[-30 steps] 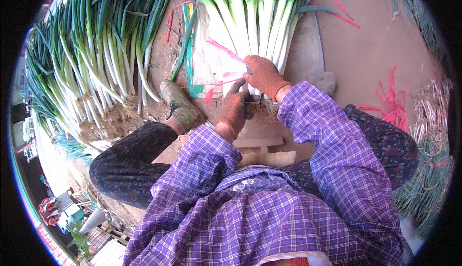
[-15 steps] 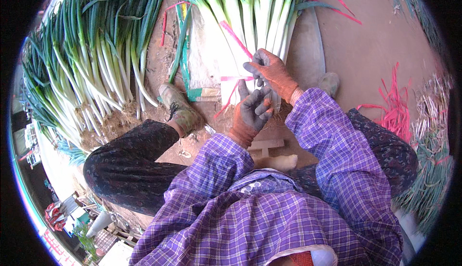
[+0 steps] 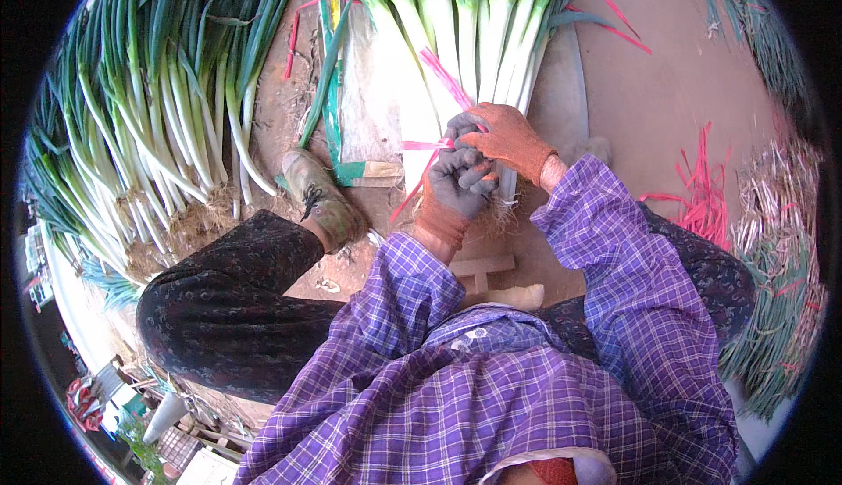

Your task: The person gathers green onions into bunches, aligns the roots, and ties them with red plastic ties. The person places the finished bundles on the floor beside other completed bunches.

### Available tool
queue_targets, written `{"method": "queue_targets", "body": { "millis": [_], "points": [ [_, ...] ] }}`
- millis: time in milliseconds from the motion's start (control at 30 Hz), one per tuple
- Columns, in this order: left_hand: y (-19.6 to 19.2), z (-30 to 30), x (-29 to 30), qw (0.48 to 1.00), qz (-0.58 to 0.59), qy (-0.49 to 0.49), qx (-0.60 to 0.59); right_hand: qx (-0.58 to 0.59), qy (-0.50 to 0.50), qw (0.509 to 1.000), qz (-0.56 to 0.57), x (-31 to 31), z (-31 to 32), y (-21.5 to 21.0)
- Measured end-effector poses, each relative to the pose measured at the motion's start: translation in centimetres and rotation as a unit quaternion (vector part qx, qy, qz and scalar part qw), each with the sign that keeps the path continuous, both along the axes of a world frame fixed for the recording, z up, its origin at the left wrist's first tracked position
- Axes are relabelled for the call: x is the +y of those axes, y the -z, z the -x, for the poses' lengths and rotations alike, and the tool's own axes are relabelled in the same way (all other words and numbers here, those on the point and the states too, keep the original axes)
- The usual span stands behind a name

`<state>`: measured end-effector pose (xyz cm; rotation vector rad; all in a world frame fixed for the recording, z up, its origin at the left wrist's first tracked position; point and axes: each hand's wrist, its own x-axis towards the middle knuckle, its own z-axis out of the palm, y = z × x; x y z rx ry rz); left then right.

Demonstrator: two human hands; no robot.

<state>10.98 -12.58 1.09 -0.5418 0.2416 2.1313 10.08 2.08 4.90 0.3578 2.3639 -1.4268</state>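
The left hand [image 3: 456,194] and right hand [image 3: 506,139] hid some pink ribbon [image 3: 445,78], and the onions [image 3: 467,42] beyond them ran past the upper edge.

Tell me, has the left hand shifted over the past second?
Yes. Judged against the green-edged sheet on the ground, the left hand has moved rightward, farther from that sheet's green corner.

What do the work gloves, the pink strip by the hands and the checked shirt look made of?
Work gloves: likely knit fabric, judging by the matte orange backs, with perhaps a rubber coating where fingers turn grey.
Pink strip: probably plastic film, being thin, flat and ribbon-like; fabric is possible.
Checked shirt: matte woven cloth, from its soft folds; cotton or blend, I can't tell.
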Motion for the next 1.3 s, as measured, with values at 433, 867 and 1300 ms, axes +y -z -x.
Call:
{"method": "queue_targets", "body": {
  "millis": [433, 867, 1300],
  "points": [
    [0.9, 4.8, -3.5, 0.569, 0.596, 0.286, 0.489, 0.184, -0.005, 0.975, -0.124, -2.6, 0.0, 1.4],
    [1.3, 6.2, 1.4, 0.308, 0.583, 0.283, 0.696, 0.037, 0.124, 0.952, 0.276, 2.1, -2.3, 2.6],
    [-0.1, 4.6, 1.0, 0.298, 0.596, 0.162, 0.728, 0.077, 0.167, 0.944, 0.275, 2.4, -2.7, 3.6]
  ]
}}
